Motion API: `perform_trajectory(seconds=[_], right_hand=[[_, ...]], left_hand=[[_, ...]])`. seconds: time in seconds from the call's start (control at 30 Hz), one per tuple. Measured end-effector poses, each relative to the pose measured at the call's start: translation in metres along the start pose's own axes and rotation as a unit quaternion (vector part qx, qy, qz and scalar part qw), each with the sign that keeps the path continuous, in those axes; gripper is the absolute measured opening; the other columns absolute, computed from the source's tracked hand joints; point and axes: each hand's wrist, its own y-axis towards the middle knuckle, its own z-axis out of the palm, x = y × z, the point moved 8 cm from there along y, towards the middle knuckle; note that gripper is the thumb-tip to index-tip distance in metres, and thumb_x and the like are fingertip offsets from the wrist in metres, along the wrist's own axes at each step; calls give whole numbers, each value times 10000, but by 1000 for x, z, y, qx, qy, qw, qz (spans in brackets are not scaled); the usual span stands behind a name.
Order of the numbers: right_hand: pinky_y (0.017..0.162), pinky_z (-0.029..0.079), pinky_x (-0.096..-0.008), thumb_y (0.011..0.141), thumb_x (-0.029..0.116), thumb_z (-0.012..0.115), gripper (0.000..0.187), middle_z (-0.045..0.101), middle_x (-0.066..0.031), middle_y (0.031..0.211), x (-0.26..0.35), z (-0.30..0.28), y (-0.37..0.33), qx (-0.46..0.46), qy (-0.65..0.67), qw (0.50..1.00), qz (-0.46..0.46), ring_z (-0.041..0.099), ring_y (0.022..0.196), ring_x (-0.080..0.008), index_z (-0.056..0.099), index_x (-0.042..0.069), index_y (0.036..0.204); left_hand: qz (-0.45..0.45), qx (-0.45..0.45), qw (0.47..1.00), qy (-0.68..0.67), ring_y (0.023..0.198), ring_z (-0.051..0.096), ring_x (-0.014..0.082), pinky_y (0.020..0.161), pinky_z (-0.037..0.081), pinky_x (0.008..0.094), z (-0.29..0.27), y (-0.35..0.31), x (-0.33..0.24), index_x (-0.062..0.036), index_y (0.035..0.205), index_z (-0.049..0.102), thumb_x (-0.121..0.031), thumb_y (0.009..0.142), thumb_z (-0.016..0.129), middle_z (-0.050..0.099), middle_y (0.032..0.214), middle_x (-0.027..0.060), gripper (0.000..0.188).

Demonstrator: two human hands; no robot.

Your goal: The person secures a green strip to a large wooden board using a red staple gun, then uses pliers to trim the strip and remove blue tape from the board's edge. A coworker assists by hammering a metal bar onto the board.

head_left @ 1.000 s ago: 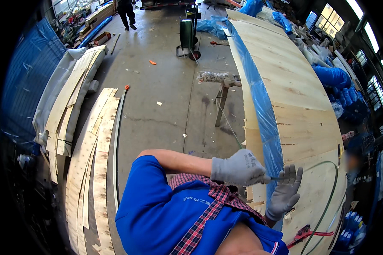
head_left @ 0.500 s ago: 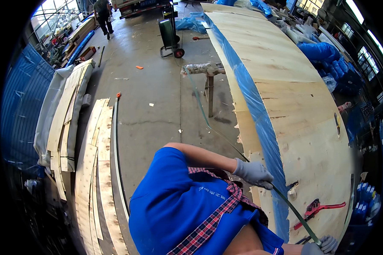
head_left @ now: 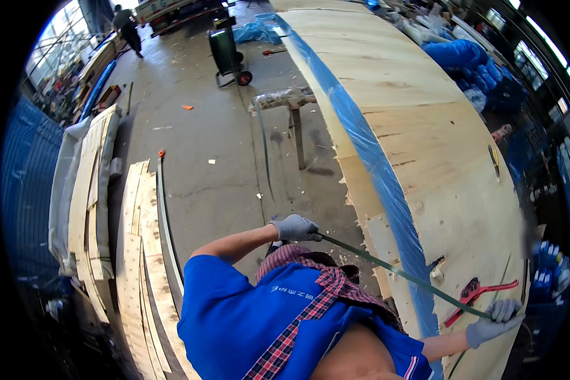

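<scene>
A green strapping band (head_left: pixel 399 272) runs taut between my two gloved hands, slanting across the near part of a long plywood-covered stack (head_left: pixel 449 221). My left hand (head_left: pixel 296 228), out over the floor left of the stack, is closed on the band. Over the stack's near right part, my right hand (head_left: pixel 495 320) grips the band's other end. Just beside it lies a red-handled strapping tool (head_left: pixel 470 291), with the band passing close by. Blue plastic film (head_left: pixel 380 168) stretches lengthwise along the stack, and the band crosses over it.
Farther off stand a wheeled strap reel (head_left: pixel 225 54) and a trestle (head_left: pixel 297 133). Long boards (head_left: pixel 152 253) lie on the floor at left, near a wrapped bundle (head_left: pixel 85 190). Pliers (head_left: pixel 494 161) rest on the plywood. A person (head_left: pixel 126 28) walks at the far left.
My left hand has moved left and up, off the stack's edge, drawing the band with it. My right hand has shifted up and right, beside the red tool.
</scene>
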Motion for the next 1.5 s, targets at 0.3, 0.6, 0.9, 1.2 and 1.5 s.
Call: perform_trajectory(seconds=[0.3,0.6,0.9,1.2,1.5], right_hand=[[379,147,-199,989,403,433,359,253,106,533,-175,43,-14,-85,-37,973,212,186,413,-19,584,101,868],[550,438,-216,950,322,526,269,519,1,679,-334,95,-120,84,-232,873,421,515,586,-69,545,58,900],[917,442,-434,807,556,582,585,670,-164,889,-407,-12,-284,87,-751,562,336,632,940,-361,622,39,1078],[627,495,-295,906,378,584,320,656,-69,746,-392,-15,-297,235,-421,726,491,612,643,-128,631,70,979],[728,485,-337,858,399,592,407,669,-128,835,-508,-353,-371,100,-628,471,611,620,787,-203,632,9,970]], left_hand=[[-14,91,995,-28,784,653,311,662,497,401,12,13,28,-82,882,650,-539,808,631,673,829,134,463],[234,92,823,-510,1185,497,209,1039,363,356,-122,102,-103,16,1358,401,-314,950,502,542,1251,123,534],[216,286,857,-370,1168,530,207,997,398,316,-35,124,-91,6,1346,425,-320,972,500,568,1248,143,502],[75,220,867,-441,972,606,227,864,471,344,206,52,-42,-37,1207,551,-257,925,519,646,1061,117,359],[-105,81,886,-445,991,606,336,835,478,392,309,1,-32,-22,1136,560,-401,938,515,634,1053,179,430]])
